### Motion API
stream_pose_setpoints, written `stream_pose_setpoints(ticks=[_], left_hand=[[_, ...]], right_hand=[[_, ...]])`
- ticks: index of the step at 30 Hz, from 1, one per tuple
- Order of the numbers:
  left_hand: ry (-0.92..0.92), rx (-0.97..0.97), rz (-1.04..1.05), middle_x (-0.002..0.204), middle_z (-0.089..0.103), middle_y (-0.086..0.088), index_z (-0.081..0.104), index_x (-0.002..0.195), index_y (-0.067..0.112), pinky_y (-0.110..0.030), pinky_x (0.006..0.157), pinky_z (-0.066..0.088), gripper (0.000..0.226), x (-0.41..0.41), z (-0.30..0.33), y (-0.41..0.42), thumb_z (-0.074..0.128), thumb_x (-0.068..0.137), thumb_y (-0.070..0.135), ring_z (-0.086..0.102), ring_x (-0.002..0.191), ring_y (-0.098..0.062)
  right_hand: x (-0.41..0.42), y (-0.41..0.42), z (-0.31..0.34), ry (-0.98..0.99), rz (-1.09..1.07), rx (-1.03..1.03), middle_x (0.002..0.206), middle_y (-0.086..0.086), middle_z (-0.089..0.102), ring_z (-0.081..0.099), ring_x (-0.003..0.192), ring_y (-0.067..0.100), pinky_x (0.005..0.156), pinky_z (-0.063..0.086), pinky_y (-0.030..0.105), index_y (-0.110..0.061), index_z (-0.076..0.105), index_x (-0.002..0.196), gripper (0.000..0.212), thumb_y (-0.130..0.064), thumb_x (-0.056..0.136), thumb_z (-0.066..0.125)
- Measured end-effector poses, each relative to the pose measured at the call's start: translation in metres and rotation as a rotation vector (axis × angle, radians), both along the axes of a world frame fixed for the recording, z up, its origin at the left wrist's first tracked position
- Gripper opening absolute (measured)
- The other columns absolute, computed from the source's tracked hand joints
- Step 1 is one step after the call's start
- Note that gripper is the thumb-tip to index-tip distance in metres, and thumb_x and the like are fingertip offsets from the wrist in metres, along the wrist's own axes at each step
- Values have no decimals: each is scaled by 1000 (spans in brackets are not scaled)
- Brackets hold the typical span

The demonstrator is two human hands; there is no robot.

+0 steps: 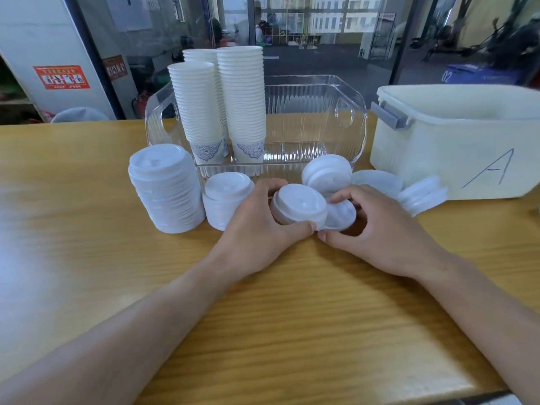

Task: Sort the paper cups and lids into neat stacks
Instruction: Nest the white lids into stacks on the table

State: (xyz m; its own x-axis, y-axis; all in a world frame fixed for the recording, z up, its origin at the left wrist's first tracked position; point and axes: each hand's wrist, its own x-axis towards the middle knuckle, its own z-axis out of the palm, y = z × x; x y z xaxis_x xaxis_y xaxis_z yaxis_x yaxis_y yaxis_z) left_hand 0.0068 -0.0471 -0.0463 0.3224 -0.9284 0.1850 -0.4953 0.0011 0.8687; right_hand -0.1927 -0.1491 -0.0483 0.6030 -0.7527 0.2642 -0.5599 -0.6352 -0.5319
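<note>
My left hand (257,226) is shut on a short stack of white lids (301,204) held just above the table. My right hand (380,229) pinches a single upturned lid (340,216) that touches that stack's right side. A tall lid stack (166,188) and a shorter lid stack (226,197) stand to the left. Loose lids (328,171) lie behind my hands, with more lids (423,194) leaning against the white bin. Three tall stacks of white paper cups (242,103) with blue patterns stand in the clear tray's left end.
A clear plastic tray (321,127) sits at the back of the wooden table (292,317). A white lidded bin marked "A" (455,141) stands at the right. Glass walls lie beyond the table.
</note>
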Motion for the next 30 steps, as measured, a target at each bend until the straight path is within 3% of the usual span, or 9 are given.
stream_pose_setpoints(ticks=[3, 11, 17, 23, 27, 30], left_hand=[[18, -11, 17, 119, 67, 15, 50, 132, 30, -28, 96, 54, 78, -3, 5, 3, 87, 65, 46, 66, 107, -3], [61, -33, 88, 115, 66, 18, 52, 130, 29, -14, 86, 52, 66, -3, 13, 6, 89, 75, 30, 64, 102, 5], [213, -6, 91, 114, 69, 15, 57, 129, 27, -17, 85, 52, 64, -4, 17, 7, 89, 74, 35, 66, 102, 1], [330, -4, 35, 116, 72, 10, 63, 122, 29, -19, 84, 50, 67, -3, 16, 5, 84, 60, 43, 68, 106, -6], [267, 21, -36, 119, 72, 6, 61, 124, 27, -30, 98, 56, 69, -2, 9, 4, 87, 60, 37, 70, 109, -10], [131, 59, -117, 120, 71, 10, 57, 126, 28, -32, 102, 55, 74, -2, 4, 4, 89, 60, 37, 68, 111, -6]], right_hand=[[-2, -1, 5, -98, -33, 47, 116, -22, 62, 60, 110, 2, 94, 50, 30, -42, 58, 114, 59, -60, 65, 85], [-4, -2, 11, -288, -51, 81, 117, -16, 64, 68, 99, 3, 93, 55, 31, -37, 65, 100, 48, -52, 62, 89], [-9, -5, 18, -384, -39, 104, 106, -11, 72, 69, 84, 9, 80, 56, 26, -36, 66, 101, 56, -69, 58, 81], [-15, -12, 20, -414, -54, 99, 98, -11, 70, 66, 85, 19, 78, 53, 37, -38, 63, 106, 51, -69, 66, 69], [-12, -13, 22, -527, -81, 140, 81, -16, 66, 59, 69, 8, 74, 47, 32, -34, 65, 100, 44, -70, 75, 60], [-6, -8, 24, -631, -61, 249, 74, 6, 65, 59, 67, 19, 69, 47, 41, -23, 73, 95, 58, -77, 80, 56]])
